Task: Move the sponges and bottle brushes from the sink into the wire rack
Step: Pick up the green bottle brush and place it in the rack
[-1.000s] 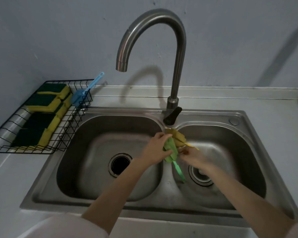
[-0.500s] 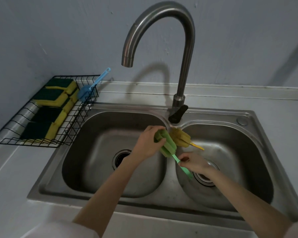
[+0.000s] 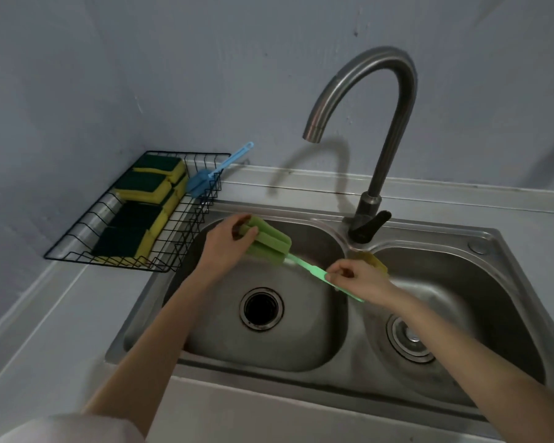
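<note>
Head view: both hands are holding a green bottle brush (image 3: pixel 271 243) above the sink's (image 3: pixel 301 372) left basin.
The left hand (image 3: pixel 226 243) is gripping its sponge head near the wire rack (image 3: pixel 186 247); the right hand (image 3: pixel 355 278) is pinching its handle.

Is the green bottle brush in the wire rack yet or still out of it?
Out. The green bottle brush is held over the left basin, left hand on its foam head, right hand on its handle, short of the wire rack.
</note>
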Demonstrator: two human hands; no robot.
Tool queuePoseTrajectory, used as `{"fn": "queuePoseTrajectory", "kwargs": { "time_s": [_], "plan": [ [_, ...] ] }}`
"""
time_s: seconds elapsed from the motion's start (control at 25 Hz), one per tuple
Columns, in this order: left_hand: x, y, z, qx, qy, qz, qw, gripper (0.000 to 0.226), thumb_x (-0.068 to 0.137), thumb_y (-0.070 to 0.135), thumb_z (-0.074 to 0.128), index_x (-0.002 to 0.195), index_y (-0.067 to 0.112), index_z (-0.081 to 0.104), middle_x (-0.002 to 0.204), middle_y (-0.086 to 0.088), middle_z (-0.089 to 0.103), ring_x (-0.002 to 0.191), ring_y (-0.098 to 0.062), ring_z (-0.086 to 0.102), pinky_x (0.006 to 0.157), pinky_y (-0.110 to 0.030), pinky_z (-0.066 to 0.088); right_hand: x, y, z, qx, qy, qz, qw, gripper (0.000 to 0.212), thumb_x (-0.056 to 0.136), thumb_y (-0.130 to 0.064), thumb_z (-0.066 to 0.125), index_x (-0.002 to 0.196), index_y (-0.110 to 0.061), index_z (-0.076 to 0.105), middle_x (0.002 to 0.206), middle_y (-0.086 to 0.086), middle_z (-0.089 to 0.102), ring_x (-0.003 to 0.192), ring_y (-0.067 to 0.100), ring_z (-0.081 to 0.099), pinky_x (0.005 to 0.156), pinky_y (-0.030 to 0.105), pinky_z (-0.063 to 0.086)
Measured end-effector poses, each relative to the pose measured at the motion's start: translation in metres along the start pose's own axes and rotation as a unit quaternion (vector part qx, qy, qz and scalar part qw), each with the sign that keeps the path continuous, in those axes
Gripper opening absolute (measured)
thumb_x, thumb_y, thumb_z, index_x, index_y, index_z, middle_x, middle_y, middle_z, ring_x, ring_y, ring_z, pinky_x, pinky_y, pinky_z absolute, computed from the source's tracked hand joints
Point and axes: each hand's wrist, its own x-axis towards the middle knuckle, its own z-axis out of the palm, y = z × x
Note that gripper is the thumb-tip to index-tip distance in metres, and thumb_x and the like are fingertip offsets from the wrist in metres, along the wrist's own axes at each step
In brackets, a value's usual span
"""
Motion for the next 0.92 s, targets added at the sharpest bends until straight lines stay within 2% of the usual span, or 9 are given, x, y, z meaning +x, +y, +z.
{"fn": "queuePoseTrajectory", "kwargs": {
  "time_s": [0.12,0.24,0.32,0.4,0.56,0.64,0.72,0.8,0.92],
  "plan": [
    [0.003,-0.012,-0.032,-0.014,0.034,-0.01,0.999,0.038,0.088,0.022,0.053,0.124,0.011,0.05,0.126,-0.013,0.056,0.103,-0.012,0.046,0.088,-0.025,0.037,0.006,-0.021,0.008,0.03,0.006,-0.028,0.999,0.021,0.089,-0.029,0.055,0.102,-0.016,0.065,0.091,-0.001,0.061,0.089,0.013,0.055,0.074,0.019,0.041],
    [0.005,-0.032,-0.064,-0.06,0.087,-0.045,0.993,0.036,0.089,0.025,0.053,0.122,0.011,0.051,0.127,-0.013,0.055,0.111,-0.019,0.051,0.087,-0.029,0.042,0.017,-0.048,0.018,0.055,0.002,-0.051,0.997,0.012,0.088,-0.028,0.057,0.095,-0.022,0.065,0.092,0.002,0.062,0.087,0.014,0.055,0.078,0.023,0.042],
    [0.008,-0.045,-0.081,-0.071,0.111,-0.072,0.989,0.038,0.089,0.027,0.053,0.121,0.008,0.049,0.124,-0.012,0.055,0.112,-0.024,0.053,0.088,-0.032,0.043,0.024,-0.069,0.023,0.089,0.018,-0.06,0.994,0.004,0.086,-0.024,0.06,0.087,-0.025,0.064,0.089,0.006,0.06,0.084,0.015,0.054,0.07,0.017,0.043],
    [0.014,-0.06,-0.095,-0.109,0.126,-0.11,0.98,0.042,0.089,0.027,0.053,0.121,0.002,0.044,0.118,-0.009,0.052,0.106,-0.021,0.052,0.087,-0.03,0.045,0.034,-0.092,0.025,0.164,0.03,-0.069,0.984,0.008,0.087,-0.014,0.06,0.085,-0.021,0.063,0.083,0.009,0.056,0.076,0.014,0.051,0.057,0.007,0.043],
    [0.037,-0.091,-0.114,-0.193,0.101,-0.182,0.959,0.045,0.089,0.031,0.051,0.117,-0.002,0.039,0.126,-0.018,0.049,0.11,-0.028,0.055,0.093,-0.047,0.051,0.057,-0.129,0.018,0.343,0.051,-0.069,0.935,0.012,0.087,0.0,0.056,0.089,-0.01,0.062,0.08,0.003,0.055,0.069,0.011,0.056,0.055,0.006,0.053],
    [0.05,-0.097,-0.115,-0.212,0.079,-0.198,0.954,0.038,0.091,0.029,0.048,0.11,-0.002,0.039,0.122,-0.016,0.048,0.109,-0.026,0.054,0.093,-0.044,0.051,0.075,-0.141,0.015,0.403,0.074,-0.056,0.91,0.013,0.087,0.001,0.055,0.084,-0.008,0.063,0.079,0.004,0.056,0.062,0.009,0.059,0.059,0.008,0.055],
    [0.066,-0.104,-0.112,-0.214,0.063,-0.204,0.953,0.038,0.092,0.029,0.044,0.113,-0.002,0.041,0.119,-0.014,0.047,0.11,-0.025,0.053,0.093,-0.04,0.05,0.096,-0.151,0.012,0.454,0.097,-0.041,0.885,0.017,0.088,0.0,0.054,0.078,-0.011,0.063,0.077,0.004,0.057,0.058,0.006,0.062,0.063,0.011,0.056],
    [0.083,-0.108,-0.108,-0.212,0.052,-0.213,0.953,0.04,0.094,0.029,0.041,0.12,-0.001,0.043,0.117,-0.012,0.048,0.108,-0.022,0.052,0.096,-0.038,0.048,0.117,-0.158,0.009,0.47,0.114,-0.035,0.875,0.016,0.088,-0.002,0.054,0.077,-0.01,0.062,0.077,0.004,0.058,0.06,0.006,0.062,0.066,0.011,0.056],
    [0.109,-0.115,-0.101,-0.192,0.031,-0.219,0.956,0.039,0.094,0.027,0.04,0.124,0.003,0.046,0.125,-0.018,0.052,0.11,-0.027,0.052,0.104,-0.046,0.042,0.15,-0.164,0.008,0.447,0.133,-0.027,0.884,0.009,0.088,-0.003,0.056,0.085,-0.005,0.064,0.077,0.004,0.059,0.055,0.004,0.063,0.065,0.01,0.057]
  ]
}}
